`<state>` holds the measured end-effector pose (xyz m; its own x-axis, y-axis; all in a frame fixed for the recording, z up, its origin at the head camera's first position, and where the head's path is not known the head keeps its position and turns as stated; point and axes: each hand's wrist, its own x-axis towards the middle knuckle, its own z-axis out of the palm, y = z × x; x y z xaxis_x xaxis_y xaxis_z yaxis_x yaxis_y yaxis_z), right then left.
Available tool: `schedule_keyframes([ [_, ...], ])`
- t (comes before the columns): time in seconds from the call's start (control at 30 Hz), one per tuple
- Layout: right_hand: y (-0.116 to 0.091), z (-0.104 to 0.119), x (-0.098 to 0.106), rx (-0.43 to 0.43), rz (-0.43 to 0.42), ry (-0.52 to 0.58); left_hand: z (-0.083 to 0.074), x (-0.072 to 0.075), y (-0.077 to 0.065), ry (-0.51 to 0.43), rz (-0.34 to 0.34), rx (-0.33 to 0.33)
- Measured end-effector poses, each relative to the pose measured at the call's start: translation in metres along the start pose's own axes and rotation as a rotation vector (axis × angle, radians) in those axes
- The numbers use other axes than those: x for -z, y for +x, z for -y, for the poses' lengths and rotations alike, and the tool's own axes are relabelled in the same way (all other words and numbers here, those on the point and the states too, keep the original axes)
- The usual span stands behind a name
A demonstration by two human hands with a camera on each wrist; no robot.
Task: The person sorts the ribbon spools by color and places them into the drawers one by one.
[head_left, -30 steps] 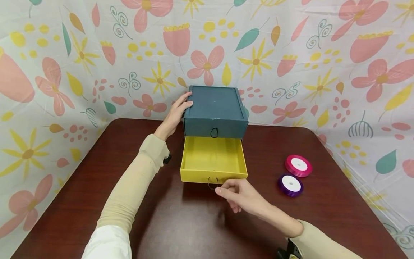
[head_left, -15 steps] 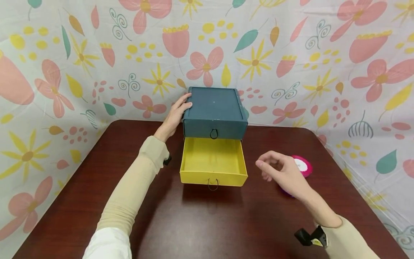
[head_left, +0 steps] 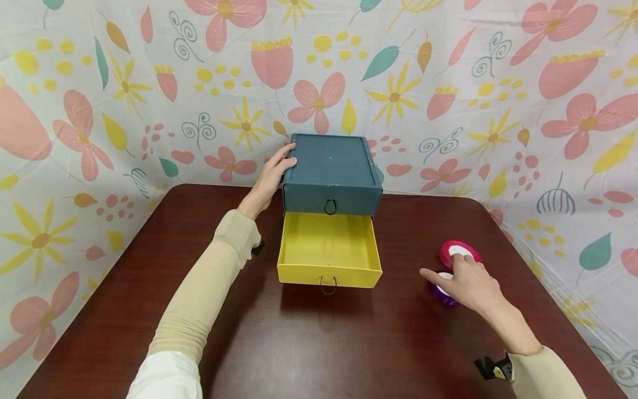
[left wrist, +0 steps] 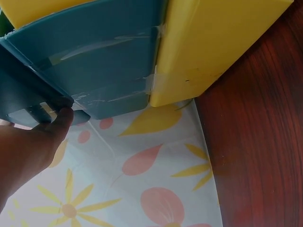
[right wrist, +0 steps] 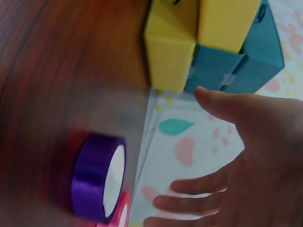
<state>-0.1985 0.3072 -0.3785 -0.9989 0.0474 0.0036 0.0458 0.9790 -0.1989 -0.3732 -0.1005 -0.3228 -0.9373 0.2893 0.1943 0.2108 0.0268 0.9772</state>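
A dark blue drawer box (head_left: 329,160) stands at the back of the table, with a black loop on its front. Below it, a yellow drawer (head_left: 304,274) is pulled out, its inside bare and a thin loop hanging from its front. My left hand (head_left: 266,180) rests against the blue box's left side, thumb at its edge in the left wrist view. Over two ribbon spools on the right, my right hand (head_left: 476,285) spreads its fingers. The purple spool (right wrist: 92,179) and the pink spool (right wrist: 120,215) are apart from the fingers in the right wrist view; the hand partly covers both from above.
The dark wooden table (head_left: 319,349) meets a flower-printed cloth (head_left: 418,127) behind the box and along the sides. Table surface lies between the yellow drawer and the spools.
My right hand has left the yellow drawer's loop and moved right, over the spools, its fingers now more spread. The left hand, box and drawer stay in place.
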Motion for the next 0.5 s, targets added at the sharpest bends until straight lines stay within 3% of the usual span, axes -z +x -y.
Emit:
schedule_keyframes([
  [0.23, 0.003, -0.014, -0.011, -0.114, 0.110, -0.043, 0.000, 0.001, 0.000, -0.005, -0.001, -0.009],
  [0.5, 0.009, -0.018, -0.026, -0.079, 0.139, -0.047, -0.025, -0.005, -0.018, -0.007, 0.026, 0.024],
])
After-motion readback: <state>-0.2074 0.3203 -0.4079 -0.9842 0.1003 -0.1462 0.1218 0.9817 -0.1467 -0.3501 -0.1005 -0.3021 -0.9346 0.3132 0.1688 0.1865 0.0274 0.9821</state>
